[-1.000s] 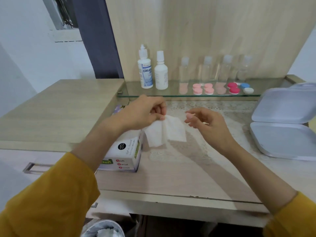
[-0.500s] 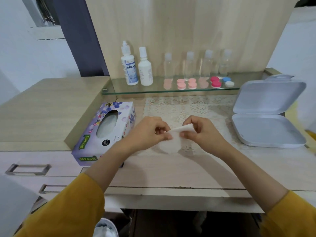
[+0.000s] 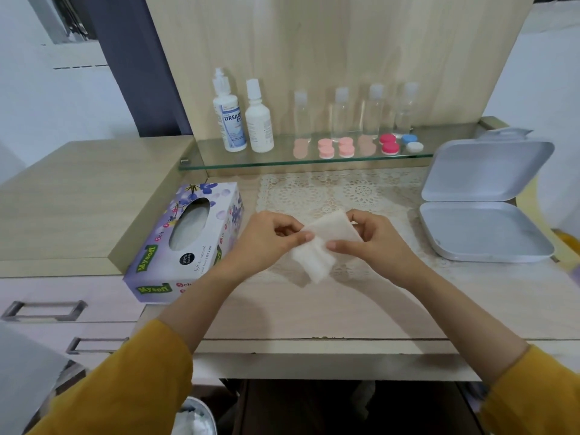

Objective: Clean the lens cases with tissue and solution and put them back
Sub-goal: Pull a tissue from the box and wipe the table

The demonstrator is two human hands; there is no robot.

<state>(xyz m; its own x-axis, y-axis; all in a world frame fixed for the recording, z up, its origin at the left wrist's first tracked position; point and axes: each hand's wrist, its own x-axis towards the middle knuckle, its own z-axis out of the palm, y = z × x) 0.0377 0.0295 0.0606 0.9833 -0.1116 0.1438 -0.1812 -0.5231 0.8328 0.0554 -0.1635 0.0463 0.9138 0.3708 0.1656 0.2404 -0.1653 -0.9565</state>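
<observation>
Head view of a wooden desk (image 3: 314,312); at centre, the folded white tissue (image 3: 324,246) is held just above a lace mat (image 3: 329,191), between both hands; the left hand (image 3: 266,243), fingers curled, pinches the tissue's 9 o'clock edge between thumb and forefinger; the right hand (image 3: 376,243), likewise curled, grips its 3 o'clock edge, thumb lying across the upper face; the tissue's lower end hangs free toward 6 o'clock; mustard sleeves (image 3: 119,387) show at 7 and 5 o'clock; at 9 o'clock of the hands, a floral tissue box (image 3: 188,243) lies on the desk, just beside the left wrist; at 3 o'clock, a pale hinged case (image 3: 483,233) stands open, lid tilted up; at 12 o'clock, a glass shelf (image 3: 207,153) carries, from its 9 o'clock end, the labelled solution bottle (image 3: 229,120), a plain white bottle (image 3: 259,120), four clear bottles (image 3: 340,114) and, in front of these, the lens cases (image 3: 346,147): two pink pairs, one red pair, one blue-and-white pair, all well apart from the hands
</observation>
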